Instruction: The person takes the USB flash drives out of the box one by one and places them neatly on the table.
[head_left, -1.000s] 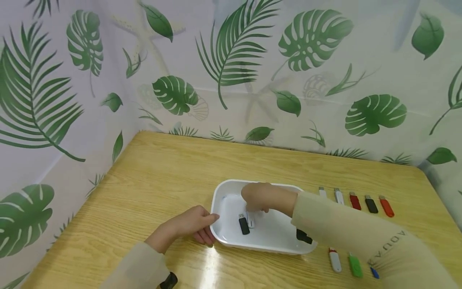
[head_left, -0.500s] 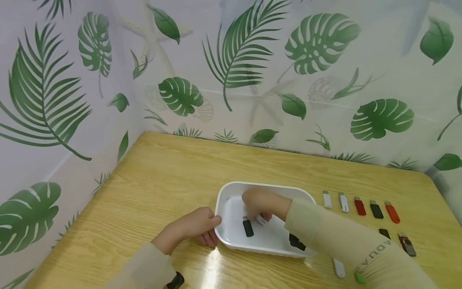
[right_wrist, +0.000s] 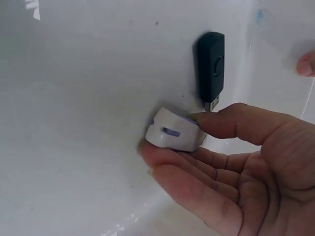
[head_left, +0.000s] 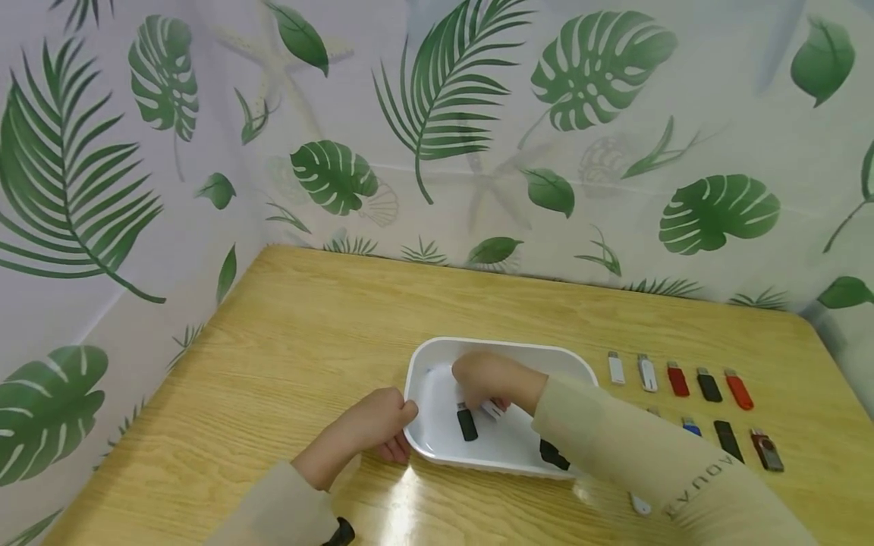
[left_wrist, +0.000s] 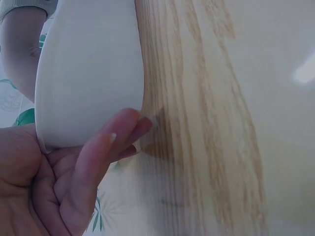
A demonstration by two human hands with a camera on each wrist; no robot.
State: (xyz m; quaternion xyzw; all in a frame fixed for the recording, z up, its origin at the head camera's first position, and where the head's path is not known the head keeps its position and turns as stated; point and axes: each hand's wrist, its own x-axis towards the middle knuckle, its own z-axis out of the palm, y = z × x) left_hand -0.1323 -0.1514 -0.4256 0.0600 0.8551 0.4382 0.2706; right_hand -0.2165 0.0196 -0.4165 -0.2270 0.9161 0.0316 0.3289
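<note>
A white tray (head_left: 437, 394) stands on the table, and my left hand (head_left: 382, 417) grips its left end, thumb over the rim and fingers against the outer wall. Inside the tray, my right hand (head_left: 488, 379) pinches a white USB stick (right_wrist: 177, 132) between thumb and fingers. That stick has a small purple-blue mark and is tilted in the right wrist view. Close beside it lies a black USB stick (right_wrist: 211, 69) with its metal plug showing. My right wrist and sleeve cover part of the tray's right side in the head view.
Right of the tray, USB sticks lie in rows: white (head_left: 616, 368), red (head_left: 677, 378), black (head_left: 708, 385), orange-red (head_left: 739, 390) and a brown swivel one (head_left: 768, 451) among them. My right sleeve hides part of the nearer rows. A leaf-patterned cloth (head_left: 478, 189) stands behind the table.
The white USB stick lay beside the black one in the tray; my right hand now pinches it and has tilted it. My left hand stays on the tray's end.
</note>
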